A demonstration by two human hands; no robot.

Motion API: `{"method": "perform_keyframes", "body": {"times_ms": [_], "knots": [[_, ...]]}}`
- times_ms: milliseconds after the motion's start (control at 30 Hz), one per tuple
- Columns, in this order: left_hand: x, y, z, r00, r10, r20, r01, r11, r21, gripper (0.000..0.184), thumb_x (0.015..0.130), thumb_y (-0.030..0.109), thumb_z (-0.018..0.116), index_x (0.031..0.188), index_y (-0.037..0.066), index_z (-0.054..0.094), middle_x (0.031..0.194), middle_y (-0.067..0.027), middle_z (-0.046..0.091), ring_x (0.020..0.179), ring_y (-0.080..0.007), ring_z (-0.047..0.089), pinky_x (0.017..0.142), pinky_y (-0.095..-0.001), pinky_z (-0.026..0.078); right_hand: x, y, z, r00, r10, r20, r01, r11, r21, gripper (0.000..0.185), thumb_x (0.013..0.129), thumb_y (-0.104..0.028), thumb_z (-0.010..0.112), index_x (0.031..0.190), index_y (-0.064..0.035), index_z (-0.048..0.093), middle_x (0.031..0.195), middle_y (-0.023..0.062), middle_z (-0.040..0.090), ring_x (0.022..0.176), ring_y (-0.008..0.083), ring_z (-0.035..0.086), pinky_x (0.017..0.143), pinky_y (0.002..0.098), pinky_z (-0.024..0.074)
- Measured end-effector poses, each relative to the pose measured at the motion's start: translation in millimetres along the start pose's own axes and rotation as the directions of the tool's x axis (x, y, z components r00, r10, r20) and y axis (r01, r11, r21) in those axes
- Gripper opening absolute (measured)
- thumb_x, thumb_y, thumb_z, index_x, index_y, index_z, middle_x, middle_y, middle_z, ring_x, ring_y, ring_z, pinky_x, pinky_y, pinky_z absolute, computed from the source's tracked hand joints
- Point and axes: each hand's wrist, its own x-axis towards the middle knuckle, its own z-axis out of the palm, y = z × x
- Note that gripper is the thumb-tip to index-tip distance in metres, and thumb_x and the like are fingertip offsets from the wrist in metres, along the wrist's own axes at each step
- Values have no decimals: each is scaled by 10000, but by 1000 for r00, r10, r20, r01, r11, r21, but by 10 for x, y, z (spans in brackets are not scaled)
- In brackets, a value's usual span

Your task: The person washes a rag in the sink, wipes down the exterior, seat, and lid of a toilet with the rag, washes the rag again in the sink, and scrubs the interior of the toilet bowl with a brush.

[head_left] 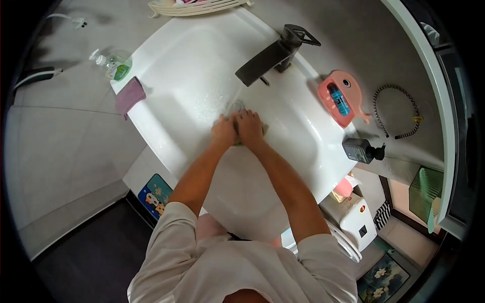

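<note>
The left hand (224, 130) and right hand (249, 126) lie side by side in the sink (303, 151), fingers bent over a greenish item (265, 128) mostly hidden beneath them; I cannot tell whether they grip it. Beyond them is the tap (265, 63); a soap bottle (117, 69) stands ahead to their left

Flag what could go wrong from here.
1. The left hand and right hand mostly hide a greenish item; it could slip in the wet sink.
2. The purple cloth lies over the sink's edge and might slide off.
3. A bump might tip the black pump bottle at the corner.
</note>
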Motion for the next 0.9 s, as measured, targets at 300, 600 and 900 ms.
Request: {"method": "perform_keyframes", "body": {"times_ms": [300, 600, 900], "knots": [[237, -147, 176, 997, 12, 78, -17, 997, 73, 538, 868, 297, 591, 1374, 204, 434, 1267, -164, 518, 1031, -331, 629, 832, -434, 527, 169, 88, -153, 988, -15, 157, -6, 991, 132, 215, 806, -162, 575, 1008, -102, 615, 984, 113, 587, 951, 294, 576, 815, 439, 432], [-185, -711, -271, 993, 78, -94, -111, 897, -428, 293, 825, 247, 702, 1037, 74, 598, 851, -134, 678, 730, -305, 645, 653, -415, 495, -201, 351, -735, 907, 397, 143, -407, 733, 544, 224, 805, -210, 686, 964, -83, 590, 971, 89, 589, 932, 284, 588, 787, 399, 481], [-732, -580, -307, 942, 282, -182, -236, 942, 238, 382, 774, 182, 732, 1131, 122, 612, 1090, -119, 586, 1065, -306, 560, 850, -402, 473, -747, 325, -852, 970, 65, 234, -120, 966, 230, 229, 812, -168, 673, 1022, -95, 617, 1015, 78, 568, 963, 273, 586, 796, 393, 501]]}}
